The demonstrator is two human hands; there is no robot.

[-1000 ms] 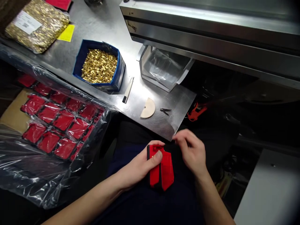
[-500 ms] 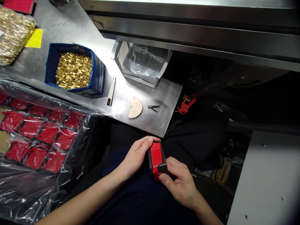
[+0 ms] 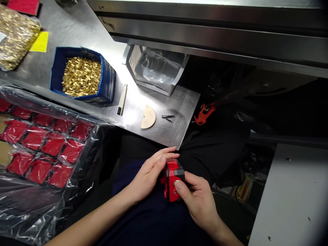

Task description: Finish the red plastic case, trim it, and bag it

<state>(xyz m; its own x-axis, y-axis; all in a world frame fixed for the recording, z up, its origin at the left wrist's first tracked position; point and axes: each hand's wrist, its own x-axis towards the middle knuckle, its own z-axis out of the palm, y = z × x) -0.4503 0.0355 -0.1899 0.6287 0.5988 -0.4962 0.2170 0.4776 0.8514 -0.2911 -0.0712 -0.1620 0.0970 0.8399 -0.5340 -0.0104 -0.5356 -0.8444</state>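
12 o'clock: grey bin [image 3: 169, 89] holding clear plastic [image 3: 157, 68] | 10 o'clock: yellow note [image 3: 39, 42], slim pale tool [image 3: 123, 98] | mid-view: pale half-disc [image 3: 148, 118], small clippers [image 3: 168, 117] at its 3 o'clock | 3 o'clock: orange tool [image 3: 203, 116]

Left hand [image 3: 151, 174], right hand [image 3: 198, 198] on red-black part [image 3: 172, 165] above lap [image 3: 153, 218], blue bin [image 3: 106, 82] of gold bits [image 3: 82, 77] on surface [image 3: 133, 104].

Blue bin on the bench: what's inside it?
The blue bin holds a heap of small gold-coloured pieces. The heap covers the bin's floor, so whatever lies deeper can't be seen.
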